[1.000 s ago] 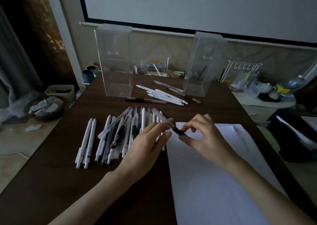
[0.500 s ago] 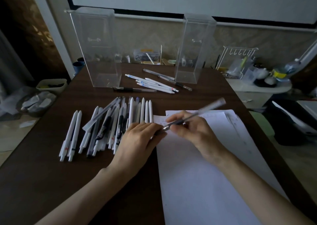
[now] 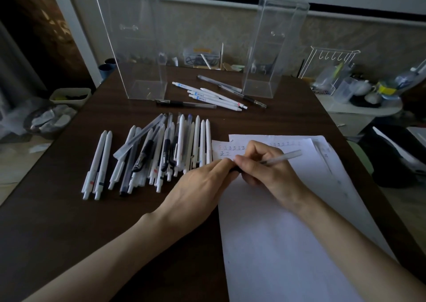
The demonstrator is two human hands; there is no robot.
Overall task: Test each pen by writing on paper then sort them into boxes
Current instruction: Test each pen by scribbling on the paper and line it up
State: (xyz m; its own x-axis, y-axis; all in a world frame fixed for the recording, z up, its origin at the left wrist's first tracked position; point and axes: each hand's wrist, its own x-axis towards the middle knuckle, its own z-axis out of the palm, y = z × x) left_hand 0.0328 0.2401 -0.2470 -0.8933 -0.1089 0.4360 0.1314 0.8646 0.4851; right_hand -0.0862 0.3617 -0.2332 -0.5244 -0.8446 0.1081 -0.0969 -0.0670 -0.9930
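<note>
The right hand (image 3: 265,172) grips a clear pen (image 3: 282,157) over the top of the paper (image 3: 276,232), the left hand (image 3: 202,183) pinching its dark front end, a pile of pens (image 3: 161,151) lying just left on the bench (image 3: 69,221), with the left clear box (image 3: 133,48) and right clear box (image 3: 273,48) upright behind.

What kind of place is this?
Likely a home desk or small workroom, not a lab: a dark wooden table, a cluttered side table and a white wire hook rack beside it, and a plastic tub of odds and ends on the floor.
</note>
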